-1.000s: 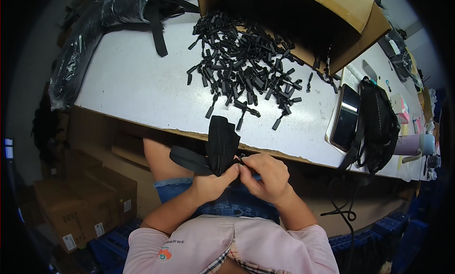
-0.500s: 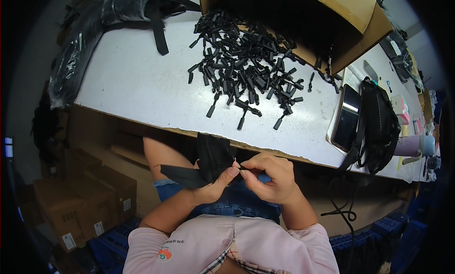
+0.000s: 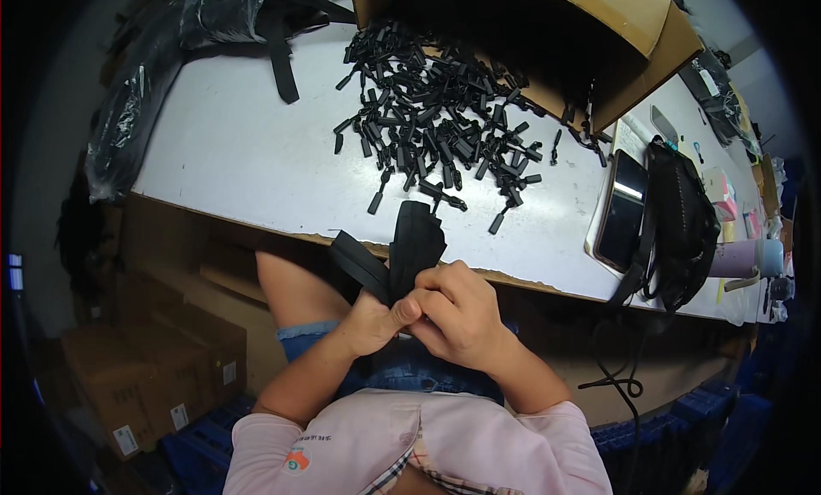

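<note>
Head view: at the table's (image 3: pixel 231 144) near edge, the left hand (image 3: pixel 374 322) grips black fabric strips (image 3: pixel 416 243), seemingly steadying them for the right hand (image 3: pixel 462 311), pressed against it, whose curled fingers hide whether they pinch anything.

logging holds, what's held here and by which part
Black fabric, by its lower end, in the left hand; the grip of the right hand is hidden.
</note>
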Demonstrator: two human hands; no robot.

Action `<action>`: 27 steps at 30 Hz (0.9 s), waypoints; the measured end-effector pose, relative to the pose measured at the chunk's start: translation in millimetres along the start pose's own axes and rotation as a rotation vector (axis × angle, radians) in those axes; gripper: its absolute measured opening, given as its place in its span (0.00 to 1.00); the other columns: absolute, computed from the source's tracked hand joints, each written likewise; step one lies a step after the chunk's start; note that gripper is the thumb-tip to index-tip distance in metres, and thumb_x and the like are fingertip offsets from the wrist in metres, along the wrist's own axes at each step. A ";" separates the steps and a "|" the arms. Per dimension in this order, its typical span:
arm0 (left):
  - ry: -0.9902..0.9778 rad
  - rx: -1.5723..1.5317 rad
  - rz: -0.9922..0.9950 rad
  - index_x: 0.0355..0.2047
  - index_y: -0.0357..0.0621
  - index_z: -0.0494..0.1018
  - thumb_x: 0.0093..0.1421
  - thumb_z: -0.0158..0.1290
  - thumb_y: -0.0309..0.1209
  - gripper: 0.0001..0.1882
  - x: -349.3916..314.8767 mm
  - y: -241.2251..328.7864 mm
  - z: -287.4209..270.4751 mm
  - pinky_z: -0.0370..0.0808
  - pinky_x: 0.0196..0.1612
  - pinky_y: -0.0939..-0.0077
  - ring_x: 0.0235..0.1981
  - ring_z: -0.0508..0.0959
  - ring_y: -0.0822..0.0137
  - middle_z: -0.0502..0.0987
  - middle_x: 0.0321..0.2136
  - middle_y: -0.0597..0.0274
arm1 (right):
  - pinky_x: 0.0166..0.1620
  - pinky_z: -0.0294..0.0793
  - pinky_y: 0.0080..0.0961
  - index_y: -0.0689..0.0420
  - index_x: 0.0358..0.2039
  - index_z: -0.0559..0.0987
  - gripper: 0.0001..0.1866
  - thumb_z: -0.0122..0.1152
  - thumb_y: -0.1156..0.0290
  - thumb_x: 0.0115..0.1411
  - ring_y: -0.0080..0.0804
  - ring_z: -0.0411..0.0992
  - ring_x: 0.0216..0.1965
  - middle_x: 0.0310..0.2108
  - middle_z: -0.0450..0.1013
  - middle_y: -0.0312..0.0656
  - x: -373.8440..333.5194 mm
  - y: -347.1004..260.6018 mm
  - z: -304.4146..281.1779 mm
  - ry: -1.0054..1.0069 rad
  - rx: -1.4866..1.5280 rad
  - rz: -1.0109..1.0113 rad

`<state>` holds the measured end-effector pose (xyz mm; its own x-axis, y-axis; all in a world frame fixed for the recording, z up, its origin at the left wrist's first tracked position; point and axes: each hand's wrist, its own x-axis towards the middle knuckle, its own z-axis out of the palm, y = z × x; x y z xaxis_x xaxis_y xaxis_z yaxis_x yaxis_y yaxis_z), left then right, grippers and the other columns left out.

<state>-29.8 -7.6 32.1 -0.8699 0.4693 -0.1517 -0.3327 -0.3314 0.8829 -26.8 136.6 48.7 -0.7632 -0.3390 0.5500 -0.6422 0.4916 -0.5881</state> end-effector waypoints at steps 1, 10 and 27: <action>0.001 0.072 0.084 0.41 0.39 0.62 0.48 0.54 0.46 0.28 1.4 -1.8 0.2 0.66 0.22 0.89 0.22 0.67 0.80 0.67 0.29 0.66 | 0.23 0.64 0.20 0.59 0.25 0.71 0.14 0.63 0.76 0.35 0.30 0.65 0.22 0.24 0.66 0.39 -1.3 1.8 0.7 -0.009 0.027 -0.010; 0.104 -0.062 0.076 0.35 0.38 0.66 0.50 0.54 0.27 0.13 -9.7 -1.6 -3.3 0.67 0.23 0.88 0.23 0.69 0.79 0.69 0.24 0.65 | 0.22 0.63 0.09 0.64 0.24 0.72 0.03 0.54 0.78 0.50 0.13 0.64 0.19 0.21 0.69 0.35 -15.2 0.2 4.1 0.093 0.850 0.669; 0.254 0.355 0.061 0.30 0.37 0.71 0.47 0.52 0.23 0.07 -8.6 -7.0 6.8 0.70 0.27 0.83 0.24 0.73 0.72 0.73 0.23 0.62 | 0.17 0.56 0.09 0.64 0.27 0.71 0.03 0.50 0.78 0.53 0.11 0.58 0.14 0.15 0.64 0.32 -21.2 1.6 9.5 0.115 0.858 0.713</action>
<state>-17.5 -3.8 30.2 -0.9607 0.2267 -0.1599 -0.1708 -0.0295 0.9849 -12.2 137.0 30.4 -0.9934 -0.1029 -0.0500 0.0687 -0.1864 -0.9801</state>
